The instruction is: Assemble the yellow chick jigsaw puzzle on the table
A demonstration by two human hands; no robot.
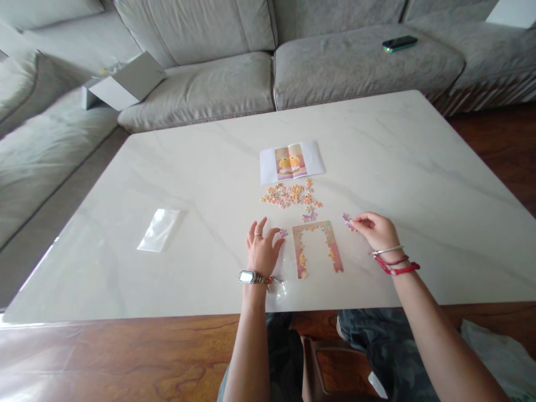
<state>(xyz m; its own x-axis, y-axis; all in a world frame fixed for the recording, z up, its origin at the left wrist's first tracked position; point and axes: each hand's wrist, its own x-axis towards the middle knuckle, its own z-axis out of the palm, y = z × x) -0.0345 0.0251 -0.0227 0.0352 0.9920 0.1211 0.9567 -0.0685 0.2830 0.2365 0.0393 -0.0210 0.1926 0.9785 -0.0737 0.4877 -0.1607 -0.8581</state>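
The thumb and forefinger of my left hand [263,248] close on a small purple jigsaw puzzle piece [283,233], while its other fingers are spread. My right hand [374,230] pinches a purple puzzle cluster [347,220] at the table surface; the fingers cover part of it. Between the hands lies a partly assembled puzzle frame [297,245], with a top and two sides and an open bottom. Just above it sit joined purple pieces [309,216]. A loose pile of orange and pink pieces [287,195] is farther back.
Behind the pile lies a creased reference picture sheet [268,167]. A clear plastic bag [159,230] is on the left of the white marbled table [201,178]; another plastic wrapper [277,290] lies under my left wrist. The grey sofa [209,84] holds a phone [399,43] and a white box [128,81].
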